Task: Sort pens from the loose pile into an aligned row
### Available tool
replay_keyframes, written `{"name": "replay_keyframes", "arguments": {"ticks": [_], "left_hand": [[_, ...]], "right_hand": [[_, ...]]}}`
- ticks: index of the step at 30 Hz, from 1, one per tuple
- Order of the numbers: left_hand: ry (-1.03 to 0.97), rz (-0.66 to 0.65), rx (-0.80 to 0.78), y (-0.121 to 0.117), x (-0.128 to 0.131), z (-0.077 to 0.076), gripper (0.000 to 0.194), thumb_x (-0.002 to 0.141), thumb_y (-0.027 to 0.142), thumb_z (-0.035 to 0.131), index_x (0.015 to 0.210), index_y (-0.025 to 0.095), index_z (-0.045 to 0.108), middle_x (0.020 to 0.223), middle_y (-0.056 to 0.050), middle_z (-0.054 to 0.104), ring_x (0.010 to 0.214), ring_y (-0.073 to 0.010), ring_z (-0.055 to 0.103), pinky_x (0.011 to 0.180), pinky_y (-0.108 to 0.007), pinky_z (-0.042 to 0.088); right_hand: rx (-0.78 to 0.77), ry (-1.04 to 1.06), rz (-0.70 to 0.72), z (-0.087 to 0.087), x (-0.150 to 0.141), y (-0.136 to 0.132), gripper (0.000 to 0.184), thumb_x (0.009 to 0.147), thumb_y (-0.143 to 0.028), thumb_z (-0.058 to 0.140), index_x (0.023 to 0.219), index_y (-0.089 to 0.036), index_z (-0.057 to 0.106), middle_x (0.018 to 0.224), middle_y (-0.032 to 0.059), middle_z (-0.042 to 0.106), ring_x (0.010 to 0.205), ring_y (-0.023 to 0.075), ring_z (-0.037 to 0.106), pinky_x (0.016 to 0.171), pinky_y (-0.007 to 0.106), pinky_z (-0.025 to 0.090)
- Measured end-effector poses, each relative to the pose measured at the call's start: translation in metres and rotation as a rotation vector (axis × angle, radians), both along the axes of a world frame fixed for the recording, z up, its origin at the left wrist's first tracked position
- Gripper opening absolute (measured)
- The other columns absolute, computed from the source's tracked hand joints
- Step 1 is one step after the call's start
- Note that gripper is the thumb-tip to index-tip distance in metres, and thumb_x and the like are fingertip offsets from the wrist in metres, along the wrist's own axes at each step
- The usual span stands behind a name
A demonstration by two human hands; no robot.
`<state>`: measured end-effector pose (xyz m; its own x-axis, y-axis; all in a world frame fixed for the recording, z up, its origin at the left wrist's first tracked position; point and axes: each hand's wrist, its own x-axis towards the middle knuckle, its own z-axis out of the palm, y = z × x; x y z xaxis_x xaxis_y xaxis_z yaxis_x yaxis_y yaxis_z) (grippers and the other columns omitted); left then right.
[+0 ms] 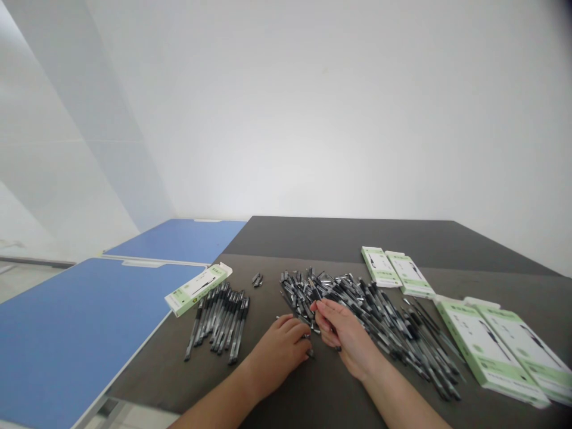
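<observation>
My right hand [342, 333] is closed around a pen, whose dark end sticks out below the fingers. To its left, my left hand [282, 348] hovers low over or rests on the dark table, fingers curled. Small dark and clear bits show at its fingertips, but what they are is hidden. Just beyond both hands lies a heap of small caps and pen parts [297, 289]. It runs into a large loose pile of pen bodies [397, 325] with black grips on the right. A row of capped pens [221, 322] lies left of my left hand.
A green and white pen box [199, 289] lies behind the row of pens. Several more boxes, such as the nearest one [491, 351], lie on the right. Two loose caps [257, 279] sit apart. Blue tables [89, 328] adjoin the dark table's left edge; a white wall stands behind.
</observation>
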<state>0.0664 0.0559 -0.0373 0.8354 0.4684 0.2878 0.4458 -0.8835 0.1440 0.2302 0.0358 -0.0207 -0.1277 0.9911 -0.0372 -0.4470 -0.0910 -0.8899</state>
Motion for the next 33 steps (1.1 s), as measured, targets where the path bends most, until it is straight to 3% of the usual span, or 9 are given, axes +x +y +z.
{"name": "replay_keyframes", "arguments": {"ticks": [3, 6, 8, 11, 15, 23, 26, 30, 33], "left_hand": [[-0.198, 0.061, -0.156, 0.001, -0.006, 0.011, 0.014, 0.080, 0.018, 0.058, 0.093, 0.023, 0.060, 0.107, -0.003, 0.063, 0.100, -0.0185, 0.056, 0.094, -0.035, 0.039], [-0.583, 0.322, -0.431, 0.004, -0.012, 0.025, 0.013, 0.083, 0.027, 0.054, 0.094, 0.023, 0.059, 0.095, -0.003, 0.066, 0.091, -0.0179, 0.061, 0.083, -0.031, 0.045], [-0.870, 0.456, -0.641, 0.007, -0.012, 0.031, 0.028, 0.082, 0.034, 0.053, 0.107, 0.022, 0.053, 0.087, -0.003, 0.066, 0.084, -0.0177, 0.063, 0.080, -0.032, 0.046], [-1.121, 0.454, -0.926, 0.012, -0.005, 0.033, 0.047, 0.080, 0.038, 0.055, 0.122, 0.020, 0.042, 0.078, -0.001, 0.065, 0.075, -0.0161, 0.062, 0.078, -0.033, 0.047], [-1.152, 0.394, -1.059, 0.015, 0.004, 0.024, 0.029, 0.077, 0.038, 0.058, 0.096, 0.016, 0.061, 0.074, -0.001, 0.062, 0.073, -0.0149, 0.058, 0.074, -0.028, 0.046], [-1.163, 0.365, -1.069, 0.016, 0.005, 0.016, 0.025, 0.072, 0.039, 0.065, 0.082, 0.016, 0.065, 0.077, -0.002, 0.062, 0.074, -0.0152, 0.056, 0.075, -0.027, 0.046], [-1.122, 0.355, -1.042, 0.016, 0.003, 0.016, 0.021, 0.072, 0.035, 0.066, 0.080, 0.016, 0.065, 0.074, -0.001, 0.061, 0.073, -0.0147, 0.055, 0.073, -0.026, 0.045], [-1.126, 0.288, -1.125, 0.018, 0.002, 0.013, 0.019, 0.074, 0.033, 0.065, 0.080, 0.015, 0.065, 0.073, -0.001, 0.060, 0.070, -0.0132, 0.054, 0.070, -0.025, 0.045], [-1.165, 0.282, -1.182, 0.019, 0.003, 0.009, 0.021, 0.073, 0.035, 0.065, 0.082, 0.015, 0.066, 0.075, -0.002, 0.062, 0.070, -0.0138, 0.056, 0.071, -0.027, 0.046]], "right_hand": [[0.008, -0.038, -0.020, 0.001, 0.000, 0.000, 0.028, 0.080, -0.042, 0.057, 0.082, -0.014, 0.057, 0.051, -0.0096, 0.035, 0.037, 0.0027, 0.018, 0.038, 0.020, 0.009], [-0.013, -0.116, -0.042, 0.003, -0.003, -0.001, 0.031, 0.077, -0.046, 0.059, 0.081, -0.015, 0.058, 0.050, -0.0096, 0.034, 0.038, 0.0034, 0.018, 0.038, 0.020, 0.009], [-0.025, -0.188, -0.047, 0.003, -0.005, -0.002, 0.034, 0.076, -0.048, 0.059, 0.082, -0.015, 0.059, 0.051, -0.0091, 0.033, 0.041, 0.0043, 0.020, 0.039, 0.019, 0.011], [-0.006, -0.313, -0.042, 0.001, -0.008, -0.003, 0.034, 0.075, -0.050, 0.059, 0.081, -0.016, 0.060, 0.053, -0.0078, 0.034, 0.046, 0.0061, 0.026, 0.043, 0.019, 0.017], [0.152, -0.568, -0.049, -0.002, -0.007, -0.002, 0.031, 0.079, -0.047, 0.053, 0.076, -0.017, 0.061, 0.056, -0.0050, 0.039, 0.052, 0.0094, 0.034, 0.048, 0.022, 0.024], [0.307, -0.886, -0.111, -0.001, -0.007, -0.001, 0.026, 0.083, -0.036, 0.048, 0.066, -0.019, 0.058, 0.060, -0.0014, 0.051, 0.060, 0.0137, 0.043, 0.054, 0.025, 0.028], [0.224, -0.768, -0.061, -0.002, -0.009, -0.005, 0.028, 0.080, -0.041, 0.052, 0.064, -0.019, 0.058, 0.056, -0.0025, 0.046, 0.054, 0.0116, 0.039, 0.050, 0.024, 0.024], [-0.114, -0.255, 0.225, -0.004, -0.011, -0.011, 0.030, 0.080, -0.046, 0.052, 0.077, -0.017, 0.057, 0.049, -0.0088, 0.032, 0.040, 0.0056, 0.019, 0.040, 0.021, 0.013], [-0.157, -0.152, 0.255, -0.005, -0.011, -0.011, 0.031, 0.079, -0.047, 0.054, 0.079, -0.016, 0.057, 0.049, -0.0096, 0.031, 0.039, 0.0044, 0.017, 0.039, 0.021, 0.011]]}}
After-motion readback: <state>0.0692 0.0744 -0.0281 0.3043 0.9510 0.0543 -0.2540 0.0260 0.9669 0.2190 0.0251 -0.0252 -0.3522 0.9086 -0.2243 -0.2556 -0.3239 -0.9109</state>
